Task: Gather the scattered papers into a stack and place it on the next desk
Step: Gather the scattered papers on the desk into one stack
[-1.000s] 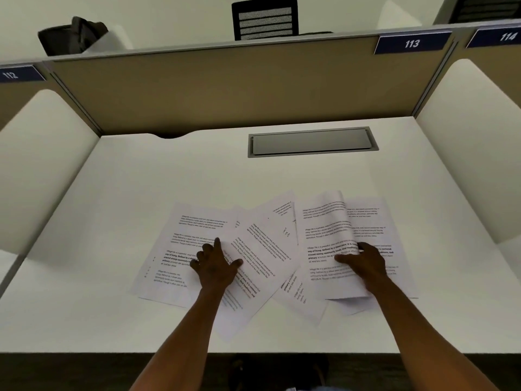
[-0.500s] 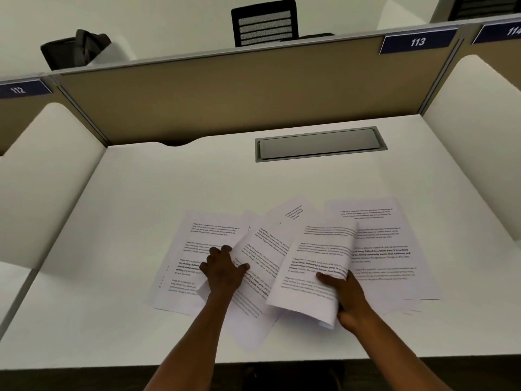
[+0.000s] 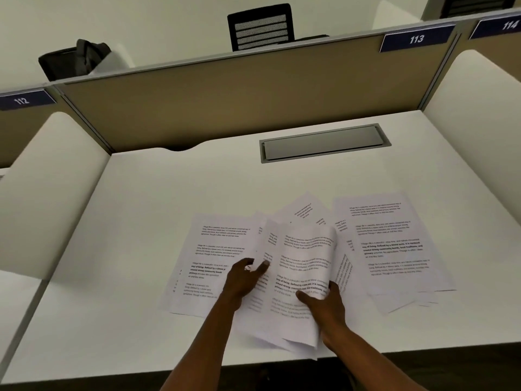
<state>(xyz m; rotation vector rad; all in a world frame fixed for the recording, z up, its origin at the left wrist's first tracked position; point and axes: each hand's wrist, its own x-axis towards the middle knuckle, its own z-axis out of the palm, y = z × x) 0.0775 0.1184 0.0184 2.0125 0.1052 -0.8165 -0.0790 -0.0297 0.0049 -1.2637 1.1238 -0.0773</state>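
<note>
Since a second ago the right hand (image 3: 324,301) has carried its sheet leftward across the spread. It began on the right side of the papers; now the curled sheet (image 3: 303,266) stands over the middle of the pile, its top edge bowed up off the desk (image 3: 169,179). The hand pinches it at the lower right edge, thumb on the printed face and fingers behind. That move has uncovered the sheets on the right (image 3: 392,244), which now lie flat and fully in sight.

The left hand (image 3: 242,279) has hardly shifted. It rests on the papers beside the left sheet (image 3: 214,258), fingers bent, thumb reaching toward the raised page. I cannot tell whether it grips a sheet or only presses down.

The gathered pages at the centre hang a little past the desk's near edge. Behind the papers the white top runs bare to the grey cable flap (image 3: 324,143) and the tan partition (image 3: 253,88). There is open surface on the left too. White side panels close off both sides of the desk.

The sheets overlap too much for an exact count. One lies at the left, at least two at the right, several at the centre. Three number plates show on the partitions: 112 (image 3: 22,100), 113 (image 3: 416,39) and 114 (image 3: 510,24).
</note>
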